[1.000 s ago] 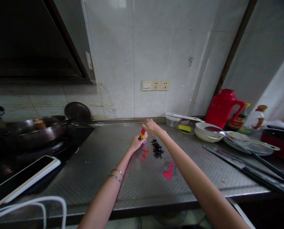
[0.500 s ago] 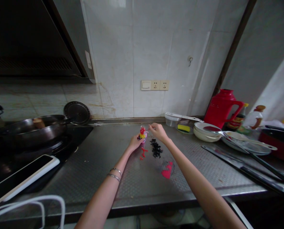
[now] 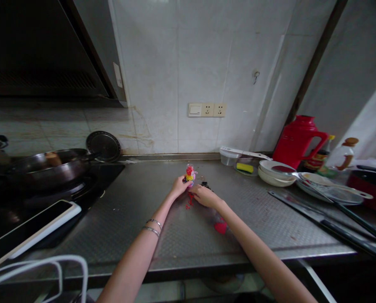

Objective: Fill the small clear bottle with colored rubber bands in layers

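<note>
My left hand [image 3: 179, 187] is closed round a small clear container [image 3: 190, 172] with red, yellow and purple bits in it, held upright on the steel counter. Just to its right, my right hand [image 3: 204, 196] reaches down with its fingers drawn together at the small red pieces [image 3: 190, 200]. Its fingertips are partly hidden, and I cannot make out what lies between them. Behind that hand shows part of a pile of small black pieces [image 3: 206, 184]. A red heart-shaped piece [image 3: 220, 227] lies beside my right forearm.
On the left are a pan [image 3: 49, 168] on the stove and a white-edged phone-like device [image 3: 42, 231]. To the right stand a plastic tub [image 3: 228, 158], a yellow sponge [image 3: 244, 168], bowls [image 3: 274, 176], a red thermos jug [image 3: 295, 143] and a long knife [image 3: 310, 214].
My right hand has come down and left, from above the black pieces to the red pieces beside the container. My left hand keeps its hold. The view has shifted slightly.
</note>
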`<state>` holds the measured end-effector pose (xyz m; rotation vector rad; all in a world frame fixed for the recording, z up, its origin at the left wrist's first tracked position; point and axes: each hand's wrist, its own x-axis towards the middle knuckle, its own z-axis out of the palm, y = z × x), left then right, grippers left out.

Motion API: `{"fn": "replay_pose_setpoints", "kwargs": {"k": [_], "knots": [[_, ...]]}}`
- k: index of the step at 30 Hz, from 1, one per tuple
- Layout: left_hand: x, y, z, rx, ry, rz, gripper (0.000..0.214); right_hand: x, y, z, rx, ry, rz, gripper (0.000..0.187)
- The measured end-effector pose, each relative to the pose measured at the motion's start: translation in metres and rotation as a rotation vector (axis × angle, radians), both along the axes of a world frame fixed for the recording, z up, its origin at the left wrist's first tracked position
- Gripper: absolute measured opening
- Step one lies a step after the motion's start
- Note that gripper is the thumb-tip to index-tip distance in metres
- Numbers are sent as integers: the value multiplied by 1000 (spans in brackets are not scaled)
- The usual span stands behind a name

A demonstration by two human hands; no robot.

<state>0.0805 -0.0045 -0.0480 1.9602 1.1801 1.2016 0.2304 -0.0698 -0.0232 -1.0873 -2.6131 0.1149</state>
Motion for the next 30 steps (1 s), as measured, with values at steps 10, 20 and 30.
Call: {"fn": "replay_pose_setpoints", "kwargs": {"k": [10,20,30], "knots": [[-1,-2,1,28,16,-35,35,0,-12,0,-30,132,79,30],[0,-6,6,10,-1,-32,33,-1,-33,0,-83,251,102,22],[1,-6,6,1,13,5,34,-13,-38,-12,56,207,8,19]]}}
